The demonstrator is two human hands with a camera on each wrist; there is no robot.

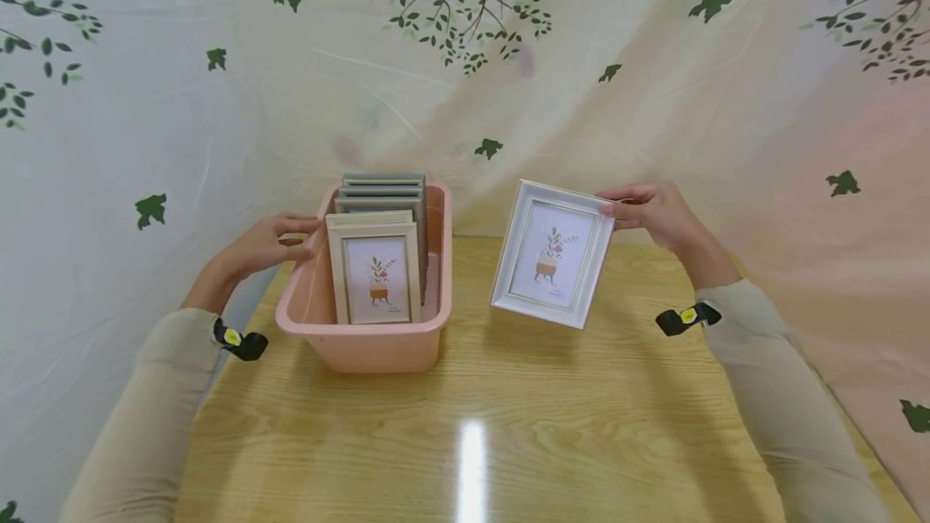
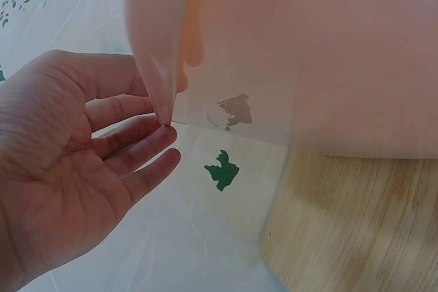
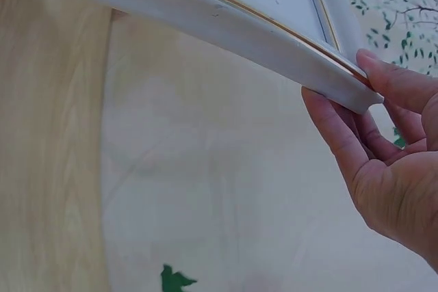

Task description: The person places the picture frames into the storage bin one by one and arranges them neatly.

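Note:
My right hand (image 1: 649, 215) pinches a white picture frame (image 1: 506, 285) by its upper right corner, tilted and held over the table. The right wrist view shows the thumb (image 3: 397, 83) on the front edge and fingers behind it. A potted plant print with a red flower fills the frame. At the left, my left hand (image 1: 265, 247) grips the left rim of a pink plastic bin (image 1: 374, 349), with fingertips on both sides of the wall in the left wrist view. Inside stand several picture frames, a cream one (image 1: 414, 281) foremost and grey-green ones (image 1: 381, 192) behind.
The bin stands on a light wooden table (image 1: 552, 426), near its far left part. A pale cloth (image 1: 407, 103) printed with leaves and branches hangs behind and at both sides. Each wrist wears a small black camera (image 1: 686, 318).

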